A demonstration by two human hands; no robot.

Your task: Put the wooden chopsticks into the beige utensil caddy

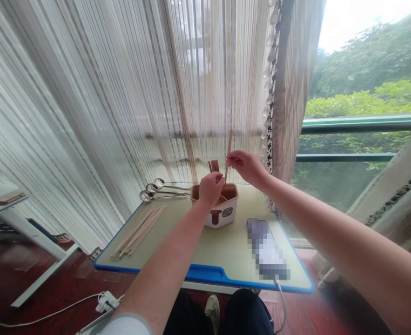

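Observation:
A white utensil holder (228,211) with a brown inside stands toward the back of the table. My right hand (249,167) pinches a wooden chopstick (230,142), held upright with its lower end at the holder's opening; whether it is one or a pair I cannot tell. My left hand (210,188) is over the holder's left part, fingers closed, close to the chopstick's lower end. What it grips, if anything, is hidden. Just behind that hand, brown fork-like utensils (213,165) stick up out of the holder. Several loose chopsticks (140,232) lie at the table's left.
Three metal slotted spoons (152,188) lie left of the holder, handles toward it. A blurred-out phone-like object (268,251) with a white cable (281,298) rests at the right. The table (177,246) has a blue edge. Sheer curtains (138,93) hang behind it.

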